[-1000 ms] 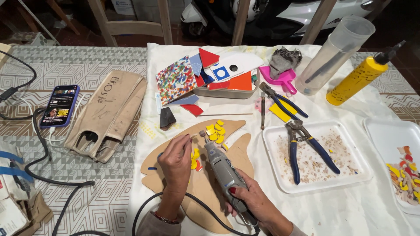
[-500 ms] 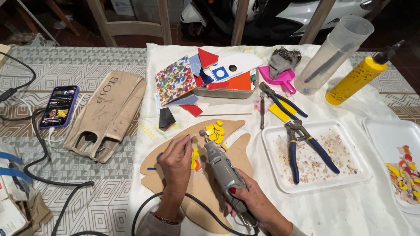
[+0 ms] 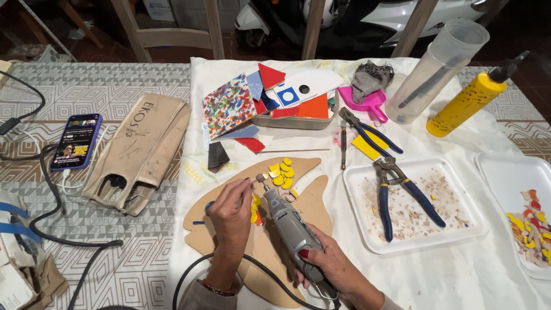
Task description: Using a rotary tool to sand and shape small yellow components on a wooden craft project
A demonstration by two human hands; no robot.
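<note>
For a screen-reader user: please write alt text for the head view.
A right hand holds a grey rotary tool to a fish-shaped wooden board with yellow tile pieces, while the left hand steadies it. Pliers lie in a white tray nearby.
</note>
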